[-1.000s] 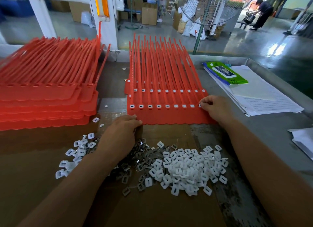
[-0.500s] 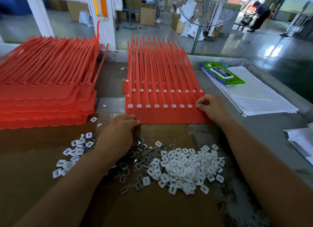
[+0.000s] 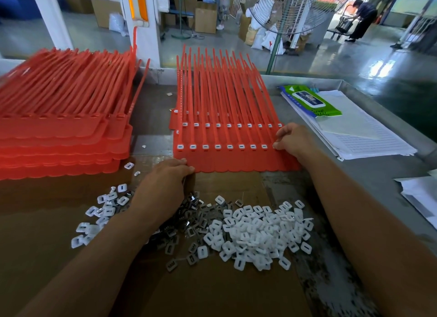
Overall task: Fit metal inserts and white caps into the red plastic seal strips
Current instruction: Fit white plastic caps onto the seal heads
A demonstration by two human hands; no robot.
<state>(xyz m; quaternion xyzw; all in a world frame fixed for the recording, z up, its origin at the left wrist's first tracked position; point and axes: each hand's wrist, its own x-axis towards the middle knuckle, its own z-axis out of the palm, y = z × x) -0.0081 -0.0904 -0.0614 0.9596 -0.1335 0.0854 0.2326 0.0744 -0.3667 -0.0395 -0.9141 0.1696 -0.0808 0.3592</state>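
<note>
My right hand [image 3: 295, 140] pinches the last white cap [image 3: 275, 146] in the near row of the red seal strips [image 3: 236, 160], centre frame. My left hand [image 3: 163, 186] curls onto their near left edge. Loose caps [image 3: 260, 231] and metal inserts [image 3: 189, 222] lie below on bare cardboard [image 3: 212, 288]. At right, the label on the green pack [image 3: 312, 101] is too blurred to read, and the raised table rim [image 3: 383, 114] runs behind it.

Two arms show, one on each side of the pile of white caps [image 3: 260, 231]. The left hand [image 3: 163, 186] is just left of the pile. The right hand [image 3: 295, 140] is past the pile, on its right. Both hands are bare. The left forearm [image 3: 99, 253] and the right forearm [image 3: 369, 222] are bare too, right to the picture's edge. Small knuckle bumps show on each hand.
</note>
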